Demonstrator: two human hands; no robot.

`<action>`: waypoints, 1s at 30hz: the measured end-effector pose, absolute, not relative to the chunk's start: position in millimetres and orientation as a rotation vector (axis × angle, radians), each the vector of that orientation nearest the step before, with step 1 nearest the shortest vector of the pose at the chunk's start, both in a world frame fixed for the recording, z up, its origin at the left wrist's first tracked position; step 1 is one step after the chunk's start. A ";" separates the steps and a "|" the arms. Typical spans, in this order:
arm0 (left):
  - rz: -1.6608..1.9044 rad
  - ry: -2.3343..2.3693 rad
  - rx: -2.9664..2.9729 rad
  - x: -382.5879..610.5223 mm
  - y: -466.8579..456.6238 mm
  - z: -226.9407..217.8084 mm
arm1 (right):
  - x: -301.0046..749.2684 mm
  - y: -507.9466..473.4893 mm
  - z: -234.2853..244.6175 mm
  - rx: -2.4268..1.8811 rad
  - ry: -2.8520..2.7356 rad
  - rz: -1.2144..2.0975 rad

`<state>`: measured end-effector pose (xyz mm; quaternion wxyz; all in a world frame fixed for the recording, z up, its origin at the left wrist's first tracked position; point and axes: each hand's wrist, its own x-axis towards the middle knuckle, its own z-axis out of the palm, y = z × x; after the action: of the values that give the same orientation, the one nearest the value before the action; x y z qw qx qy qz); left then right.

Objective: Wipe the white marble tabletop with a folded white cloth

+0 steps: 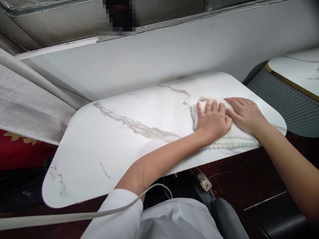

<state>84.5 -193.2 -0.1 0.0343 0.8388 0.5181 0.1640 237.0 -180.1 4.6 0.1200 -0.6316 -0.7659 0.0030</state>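
A folded white cloth (235,136) with scalloped edges lies on the right part of a white marble-patterned table (139,152). My left hand (213,120) rests palm down on the cloth, its fingers spread towards the far side. Beside it, my right hand (245,113) also presses flat on the cloth, its fingers stretched forward and left. The two hands touch or nearly touch at the thumbs. Both palms are hidden, and the hands cover much of the cloth's middle.
A white wall panel (149,63) runs behind the table. A pale curtain (27,96) hangs at the left over red fabric (22,152). A ribbed grey cabinet (281,99) with a white top stands right. A cable (112,211) crosses my left sleeve; a power strip (203,179) sits below the table.
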 end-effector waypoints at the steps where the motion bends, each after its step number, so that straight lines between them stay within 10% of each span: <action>1: 0.506 1.607 2.568 83.6 -186.0 -0.2 | 235.9 -171.9 4.4 -1.837 -2.243 0.017; 30: 0.514 1.797 2.449 67.0 -39.3 -1.1 | 212.6 -11.2 -5.1 -1.751 -2.252 0.086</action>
<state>67.0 -39.3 -1.1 0.0304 0.7945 0.5831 0.1667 212.6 -11.2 -5.1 0.1433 -0.6072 -0.7809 0.0299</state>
